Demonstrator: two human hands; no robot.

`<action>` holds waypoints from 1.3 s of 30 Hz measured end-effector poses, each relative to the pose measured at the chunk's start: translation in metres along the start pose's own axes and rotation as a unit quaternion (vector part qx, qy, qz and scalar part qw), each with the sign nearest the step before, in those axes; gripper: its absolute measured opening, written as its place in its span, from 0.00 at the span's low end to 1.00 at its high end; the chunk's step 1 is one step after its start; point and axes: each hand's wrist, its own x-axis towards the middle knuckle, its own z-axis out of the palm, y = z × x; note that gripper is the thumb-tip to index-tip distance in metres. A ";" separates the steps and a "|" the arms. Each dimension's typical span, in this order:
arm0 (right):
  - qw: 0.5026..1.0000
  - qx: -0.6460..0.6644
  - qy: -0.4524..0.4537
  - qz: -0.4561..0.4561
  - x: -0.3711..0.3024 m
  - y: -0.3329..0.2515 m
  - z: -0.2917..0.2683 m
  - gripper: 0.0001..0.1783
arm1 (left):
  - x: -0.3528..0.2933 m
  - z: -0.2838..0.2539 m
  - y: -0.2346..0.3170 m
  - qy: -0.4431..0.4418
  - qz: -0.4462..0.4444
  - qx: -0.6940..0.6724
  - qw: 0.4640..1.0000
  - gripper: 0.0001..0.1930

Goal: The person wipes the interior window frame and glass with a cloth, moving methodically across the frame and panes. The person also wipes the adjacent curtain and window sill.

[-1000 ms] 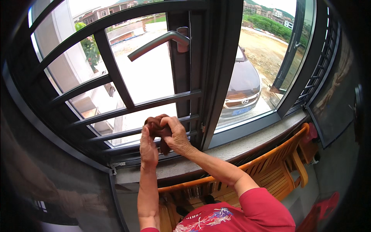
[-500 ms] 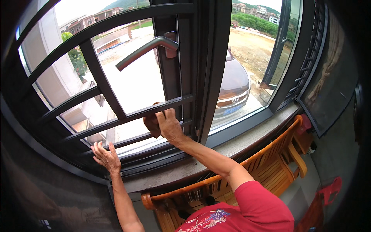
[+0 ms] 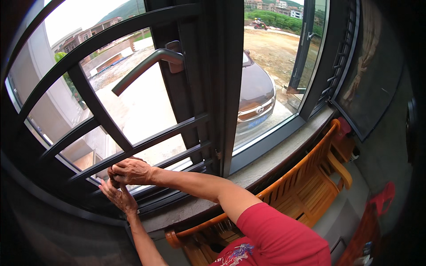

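Observation:
My right hand (image 3: 134, 172) reaches across to the left, its fingers wrapped round a dark brown cloth (image 3: 113, 181) at the lower bars of a black window grille (image 3: 166, 131). Only a little of the cloth shows past the fingers. Just below it, my left hand (image 3: 119, 198) rests against the lowest part of the grille with its fingers stretched out, close to or touching the cloth. Above both hands, a grey lever handle (image 3: 144, 68) slants down to the left from the window frame (image 3: 222, 80).
Below the window runs a rough grey sill (image 3: 262, 166), with a slatted wooden bench (image 3: 310, 195) beneath it. A dark screen panel (image 3: 368, 88) stands at the right, near a red plastic item (image 3: 384, 199). A parked car (image 3: 256, 95) shows outside through the glass.
My right hand has moved left and down along the bars with the cloth, from near the upright frame to beside my left hand. My left hand has shifted slightly down. The view has turned a little.

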 end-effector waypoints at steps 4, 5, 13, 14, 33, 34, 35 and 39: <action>0.993 -0.013 0.113 0.021 -0.023 0.019 -0.025 0.12 | 0.000 -0.003 -0.001 -0.023 0.008 0.017 1.000 0.29; 0.992 -0.039 0.113 0.049 -0.029 0.020 -0.048 0.13 | 0.001 -0.004 -0.002 -0.021 0.015 0.022 0.999 0.29; 0.935 -0.191 -0.027 0.298 -0.075 -0.006 -0.082 0.20 | 0.001 -0.011 -0.001 -0.050 0.018 0.032 0.998 0.32; 0.929 -0.181 -0.026 0.321 -0.072 -0.009 -0.076 0.22 | 0.001 -0.012 -0.001 -0.053 0.022 0.030 0.998 0.33; 0.994 0.030 0.063 0.088 0.071 -0.080 0.109 0.09 | 0.003 -0.052 -0.037 0.027 -0.178 -0.467 0.866 0.38; 0.996 0.031 0.052 0.062 0.076 -0.085 0.116 0.09 | 0.002 -0.050 -0.048 0.032 -0.204 -0.498 0.842 0.38; 0.997 0.020 0.045 0.061 0.081 -0.085 0.124 0.09 | 0.005 -0.051 -0.044 0.025 -0.207 -0.497 0.843 0.38; 0.993 -0.106 0.028 -0.054 0.090 -0.067 0.116 0.10 | 0.011 -0.057 -0.046 0.015 -0.224 -0.493 0.841 0.37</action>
